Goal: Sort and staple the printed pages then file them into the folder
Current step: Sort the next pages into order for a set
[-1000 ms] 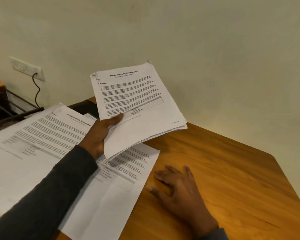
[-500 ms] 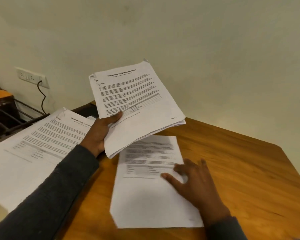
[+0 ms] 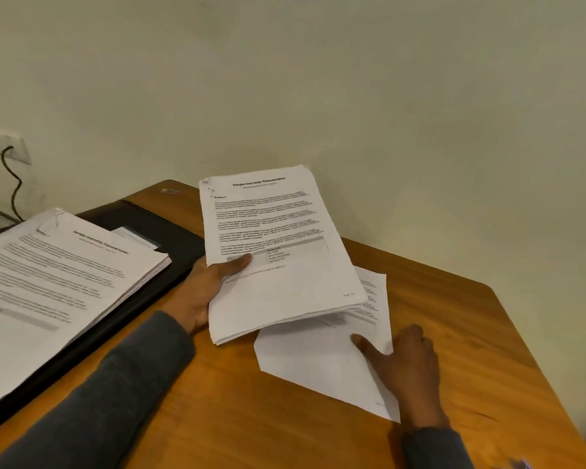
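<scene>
My left hand (image 3: 203, 292) grips a thick sheaf of printed pages (image 3: 278, 258) by its left edge, thumb on top, holding it just above the wooden table (image 3: 454, 333). Under the sheaf's right corner lies a single printed sheet (image 3: 318, 360), turned at an angle on the table. My right hand (image 3: 403, 367) rests flat on that sheet's right part with fingers spread. At the left a second stack of printed pages (image 3: 58, 282) lies on an open black folder (image 3: 156, 231). No stapler is in view.
The table meets a pale wall at the back and its rounded corner is at the right (image 3: 494, 292). A wall socket with a black cable (image 3: 7, 164) sits at the far left. A small bright object shows at the bottom right edge (image 3: 518, 463).
My right hand slid the single sheet out from beside the left stack and to the right, turning it. My left hand lowered the sheaf toward the table. The view shifted, uncovering the black folder.
</scene>
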`<state>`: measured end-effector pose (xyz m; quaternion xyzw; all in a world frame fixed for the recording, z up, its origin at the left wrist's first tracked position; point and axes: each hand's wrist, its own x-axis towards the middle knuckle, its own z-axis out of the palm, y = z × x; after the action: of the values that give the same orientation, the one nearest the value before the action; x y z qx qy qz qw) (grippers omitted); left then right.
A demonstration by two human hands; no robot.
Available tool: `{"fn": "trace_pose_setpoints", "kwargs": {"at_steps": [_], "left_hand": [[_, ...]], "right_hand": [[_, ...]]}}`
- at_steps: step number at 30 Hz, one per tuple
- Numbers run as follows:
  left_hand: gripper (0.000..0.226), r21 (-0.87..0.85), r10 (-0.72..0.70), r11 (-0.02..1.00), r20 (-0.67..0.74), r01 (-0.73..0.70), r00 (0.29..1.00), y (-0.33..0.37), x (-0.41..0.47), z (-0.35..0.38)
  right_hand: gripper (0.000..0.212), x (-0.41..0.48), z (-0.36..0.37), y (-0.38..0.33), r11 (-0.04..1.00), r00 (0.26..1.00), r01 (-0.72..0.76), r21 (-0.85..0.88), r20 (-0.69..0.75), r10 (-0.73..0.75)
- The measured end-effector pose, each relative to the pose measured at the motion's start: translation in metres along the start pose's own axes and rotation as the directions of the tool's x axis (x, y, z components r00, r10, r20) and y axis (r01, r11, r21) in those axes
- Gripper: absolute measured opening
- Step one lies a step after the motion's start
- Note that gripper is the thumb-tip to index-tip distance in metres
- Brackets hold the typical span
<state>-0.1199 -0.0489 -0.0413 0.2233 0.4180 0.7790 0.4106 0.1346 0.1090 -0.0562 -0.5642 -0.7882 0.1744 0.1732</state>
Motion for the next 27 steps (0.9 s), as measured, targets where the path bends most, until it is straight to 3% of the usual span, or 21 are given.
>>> {"fn": "trace_pose_setpoints", "kwargs": {"at_steps": [7, 10, 12, 14, 18, 21, 27], "left_hand": [[0.092, 0.069, -0.025, 0.997, 0.064, 0.020, 0.998, -0.003, -0.002, 0.002], [0.088, 0.090, -0.039, 0.996, 0.124, 0.028, 0.992, -0.004, -0.002, 0.003], [0.081, 0.093, -0.071, 0.994, 0.162, 0.056, 0.984, -0.005, -0.006, 0.007], [0.076, 0.089, -0.088, 0.993, 0.180, 0.073, 0.980, -0.004, -0.009, 0.011], [0.045, 0.133, -0.037, 0.991, 0.181, 0.013, 0.983, -0.003, -0.014, 0.024], [0.040, 0.176, -0.011, 0.984, 0.122, -0.011, 0.992, -0.002, -0.013, 0.028], [0.045, 0.234, -0.025, 0.972, 0.110, -0.001, 0.994, -0.004, -0.012, 0.029]], "right_hand": [[0.030, -0.002, -0.010, 0.007, 0.990, 0.998, 0.062, 0.130, -0.006, -0.062], [0.015, 0.005, -0.015, 0.008, 0.887, 0.998, 0.054, 0.459, -0.044, -0.037], [0.018, 0.004, -0.023, 0.003, 0.707, 1.000, -0.015, 0.707, 0.026, -0.006], [0.027, 0.005, -0.029, -0.004, 0.567, 0.997, -0.059, 0.822, 0.079, -0.012], [0.043, 0.004, -0.029, -0.009, 0.416, 0.986, -0.084, 0.906, 0.136, -0.098], [0.088, 0.003, -0.029, -0.012, 0.379, 0.979, -0.084, 0.921, 0.148, -0.142], [0.044, 0.003, -0.029, -0.014, 0.249, 0.956, -0.177, 0.952, 0.227, -0.188]]}}
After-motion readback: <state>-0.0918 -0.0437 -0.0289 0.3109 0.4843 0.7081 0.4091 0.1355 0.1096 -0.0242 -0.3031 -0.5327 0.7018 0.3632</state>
